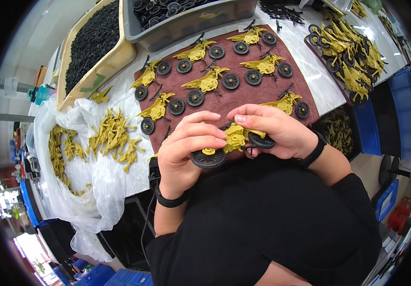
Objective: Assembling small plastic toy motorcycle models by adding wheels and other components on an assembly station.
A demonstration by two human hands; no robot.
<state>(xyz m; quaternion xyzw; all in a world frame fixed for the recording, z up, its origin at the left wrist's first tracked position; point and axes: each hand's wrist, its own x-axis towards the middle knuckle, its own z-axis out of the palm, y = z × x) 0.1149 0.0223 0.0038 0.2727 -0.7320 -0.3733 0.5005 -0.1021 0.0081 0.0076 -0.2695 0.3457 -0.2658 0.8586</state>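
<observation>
Toy motorcycle (pixel 235 139), one, gripped by left fingers (pixel 199 143) and right fingers (pixel 261 112); at least seven others (pixel 206 81) on cloth (pixel 303 86).

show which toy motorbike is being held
The motorbike between the left hand and right hand; the others lie unheld, many on the reddish cloth.

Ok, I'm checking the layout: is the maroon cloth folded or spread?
Spread: the maroon cloth lies flat beneath rows of yellow toy motorcycles.
</observation>
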